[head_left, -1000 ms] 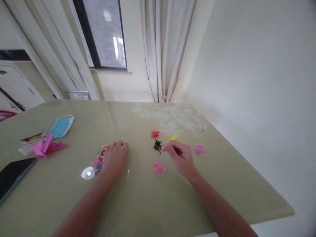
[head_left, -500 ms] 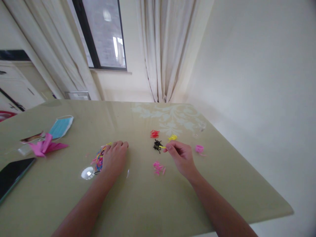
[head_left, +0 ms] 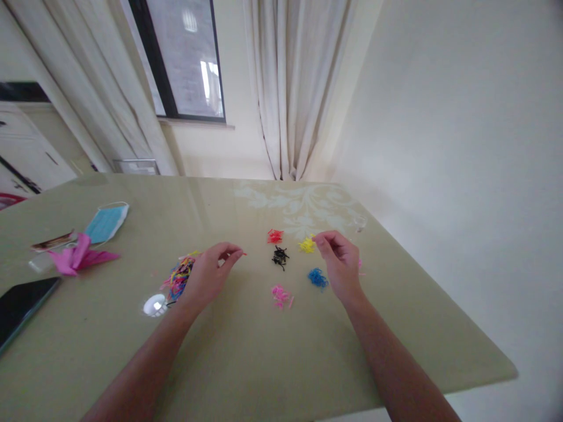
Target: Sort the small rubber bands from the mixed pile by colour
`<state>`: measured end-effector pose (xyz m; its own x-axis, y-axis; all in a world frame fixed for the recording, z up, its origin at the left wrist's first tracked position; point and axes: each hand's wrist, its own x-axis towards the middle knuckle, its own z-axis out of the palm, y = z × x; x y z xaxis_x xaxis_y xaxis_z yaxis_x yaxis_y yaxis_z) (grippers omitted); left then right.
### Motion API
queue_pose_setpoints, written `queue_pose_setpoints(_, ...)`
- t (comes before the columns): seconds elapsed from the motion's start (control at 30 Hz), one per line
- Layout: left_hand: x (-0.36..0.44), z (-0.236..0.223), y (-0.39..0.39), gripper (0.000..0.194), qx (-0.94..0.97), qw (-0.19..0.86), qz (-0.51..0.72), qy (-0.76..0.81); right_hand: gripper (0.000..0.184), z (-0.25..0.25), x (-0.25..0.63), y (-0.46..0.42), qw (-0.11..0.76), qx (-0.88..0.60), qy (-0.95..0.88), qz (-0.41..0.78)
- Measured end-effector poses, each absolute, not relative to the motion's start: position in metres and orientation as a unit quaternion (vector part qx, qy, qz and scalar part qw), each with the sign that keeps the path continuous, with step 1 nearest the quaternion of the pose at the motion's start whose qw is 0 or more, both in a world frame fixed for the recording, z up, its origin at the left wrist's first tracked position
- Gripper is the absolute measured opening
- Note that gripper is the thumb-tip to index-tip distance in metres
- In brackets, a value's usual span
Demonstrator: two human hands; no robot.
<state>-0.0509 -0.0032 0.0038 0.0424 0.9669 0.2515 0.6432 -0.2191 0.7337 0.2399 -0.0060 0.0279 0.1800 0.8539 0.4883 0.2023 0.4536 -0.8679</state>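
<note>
My left hand [head_left: 211, 272] pinches a small red rubber band [head_left: 245, 254] between thumb and forefinger, just right of a mixed heap of coloured rubber bands [head_left: 179, 278]. My right hand [head_left: 338, 261] has thumb and forefinger pressed together at the edge of a yellow pile [head_left: 307, 245]; whether a band is between the fingertips is hard to make out. Sorted piles lie between the hands: red [head_left: 275, 236], black [head_left: 280, 257], blue [head_left: 317, 278] and pink [head_left: 280, 296]. Another pink bit [head_left: 361, 267] is mostly hidden behind my right hand.
On the left lie a pink folded paper bird [head_left: 81, 258], a blue face mask [head_left: 107, 224] and a dark phone [head_left: 26, 305]. A shiny white round object [head_left: 155, 305] sits beside the mixed heap. The table [head_left: 264, 363] borders a wall [head_left: 475, 146] on the right.
My left hand has risen from the mixed heap with a red rubber band. My right hand has moved up and right with its yellow band to the yellow pile, uncovering the blue pile.
</note>
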Motion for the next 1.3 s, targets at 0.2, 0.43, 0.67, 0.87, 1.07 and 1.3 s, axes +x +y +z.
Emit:
queue_pose_setpoints(0.2, -0.041, 0.011, -0.009, 0.033, 0.641, 0.351, 0.469, 0.497, 0.023, 0.011, 0.260, 0.018, 0.524, -0.533, -0.650, 0.136)
queue_pose_setpoints(0.43, -0.029, 0.019, -0.020, 0.032, 0.582, 0.451, 0.504, 0.451, 0.021, -0.009, 0.265, 0.037, 0.298, -0.652, -0.697, 0.018)
queue_pose_setpoints(0.67, -0.022, 0.026, -0.028, 0.031, 0.559, 0.494, 0.505, 0.434, 0.022, -0.016, 0.263, 0.042, 0.255, -0.675, -0.693, -0.002)
queue_pose_setpoints(0.87, -0.018, 0.024, -0.029, 0.027, 0.547, 0.515, 0.511, 0.417, 0.022, -0.005, 0.256, 0.032, 0.315, -0.639, -0.702, -0.006)
queue_pose_setpoints(1.07, -0.010, 0.024, -0.031, 0.026, 0.539, 0.544, 0.507, 0.395, 0.020, 0.012, 0.220, -0.008, 0.460, -0.426, -0.774, 0.091)
queue_pose_setpoints(1.3, -0.007, 0.020, -0.032, 0.025, 0.536, 0.560, 0.505, 0.379, 0.013, 0.018, 0.198, -0.034, 0.485, -0.322, -0.809, 0.082)
